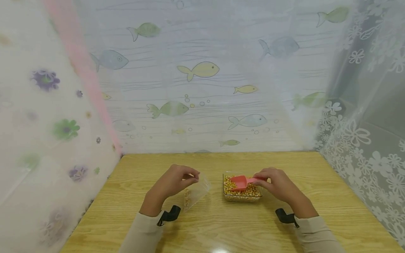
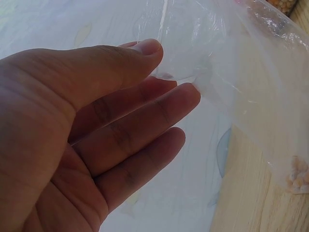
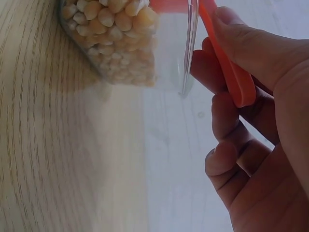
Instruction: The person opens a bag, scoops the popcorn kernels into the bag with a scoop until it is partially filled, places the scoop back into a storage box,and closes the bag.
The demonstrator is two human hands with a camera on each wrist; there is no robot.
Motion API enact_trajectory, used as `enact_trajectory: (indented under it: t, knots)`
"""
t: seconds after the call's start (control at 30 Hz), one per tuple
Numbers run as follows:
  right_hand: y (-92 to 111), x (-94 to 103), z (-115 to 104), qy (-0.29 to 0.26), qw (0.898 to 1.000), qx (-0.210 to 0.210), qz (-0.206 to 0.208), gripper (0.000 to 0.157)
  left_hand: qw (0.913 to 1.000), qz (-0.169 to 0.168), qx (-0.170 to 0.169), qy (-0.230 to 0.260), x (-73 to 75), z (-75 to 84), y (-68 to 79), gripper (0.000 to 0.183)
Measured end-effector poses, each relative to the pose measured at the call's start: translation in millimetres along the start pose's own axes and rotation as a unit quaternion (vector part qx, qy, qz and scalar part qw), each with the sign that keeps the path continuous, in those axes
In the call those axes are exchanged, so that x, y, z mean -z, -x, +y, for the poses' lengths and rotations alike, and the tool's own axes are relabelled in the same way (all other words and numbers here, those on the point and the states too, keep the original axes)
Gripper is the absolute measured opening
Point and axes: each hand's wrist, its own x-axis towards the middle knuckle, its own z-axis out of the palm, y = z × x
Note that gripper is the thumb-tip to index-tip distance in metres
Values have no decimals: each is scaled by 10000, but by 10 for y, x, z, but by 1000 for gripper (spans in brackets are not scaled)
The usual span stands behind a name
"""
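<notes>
My left hand [image 1: 176,181] pinches the top edge of a clear plastic bag [image 1: 200,192] between thumb and fingertips. Some corn kernels [image 2: 298,176] lie in the bag's lower corner. To the right, a clear rectangular container [image 1: 243,199] holds yellow corn kernels [image 1: 253,189]. My right hand [image 1: 276,182] grips the handle of a small red scoop [image 1: 239,183], its thumb and fingers curled round it. The scoop's head rests on the kernels inside the container. In the right wrist view the scoop handle [image 3: 231,72] passes over the container's rim [image 3: 187,53].
The wood-patterned table [image 1: 221,228] carries the bag and the container. A curtain with fish prints [image 1: 202,70] hangs behind the table, and flower-patterned sheets [image 1: 66,130] stand at the sides. Both wrists wear black mounts [image 1: 171,213].
</notes>
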Motion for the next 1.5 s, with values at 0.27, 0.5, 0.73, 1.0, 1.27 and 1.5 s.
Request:
enact_trajectory:
  t: [0.27, 0.5, 0.73, 1.0, 1.27, 1.5]
  knots:
    - [30, -3, 66, -61, 9999, -101, 95, 17, 10000, -8, 0, -29, -1, -16, -7, 8]
    - [50, -2, 115, -140, 9997, -164, 151, 20, 10000, -5, 19, 4, 4, -24, 1, 9]
    - [88, -15, 166, -377, 9984, -407, 148, 18, 10000, 4, -60, 11, 4, -39, 5, 11]
    - [98, -34, 210, -566, 9967, -491, 311, 15, 10000, 26, -41, -27, 15, -32, 9, 11]
    - [97, -31, 212, -682, 9952, -567, 414, 14, 10000, 37, -35, -39, 15, -39, 4, 10]
    - [102, -36, 220, -772, 9939, -669, 414, 17, 10000, 42, -46, -50, 15, -38, 6, 10]
